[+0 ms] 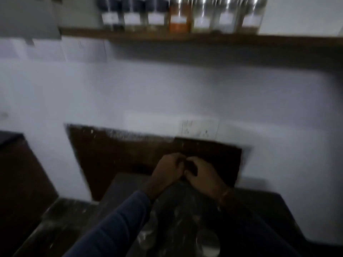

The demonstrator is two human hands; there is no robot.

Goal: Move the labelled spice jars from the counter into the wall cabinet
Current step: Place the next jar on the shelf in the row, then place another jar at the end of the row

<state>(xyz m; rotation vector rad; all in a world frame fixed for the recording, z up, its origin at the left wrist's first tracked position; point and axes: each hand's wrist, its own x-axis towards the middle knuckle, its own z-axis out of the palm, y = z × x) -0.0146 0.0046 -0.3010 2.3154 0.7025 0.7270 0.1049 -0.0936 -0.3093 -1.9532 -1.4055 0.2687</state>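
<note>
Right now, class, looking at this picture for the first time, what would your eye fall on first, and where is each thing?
The row of labelled jars on the wooden shelf at the top stands out, above all the orange jar in its middle. Lower down, the left hand and right hand meet over a small dark thing above the dark counter; blur hides which hand grips it.

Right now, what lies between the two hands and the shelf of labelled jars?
In the head view: a brown panel, a socket plate, then bare white wall.
</note>
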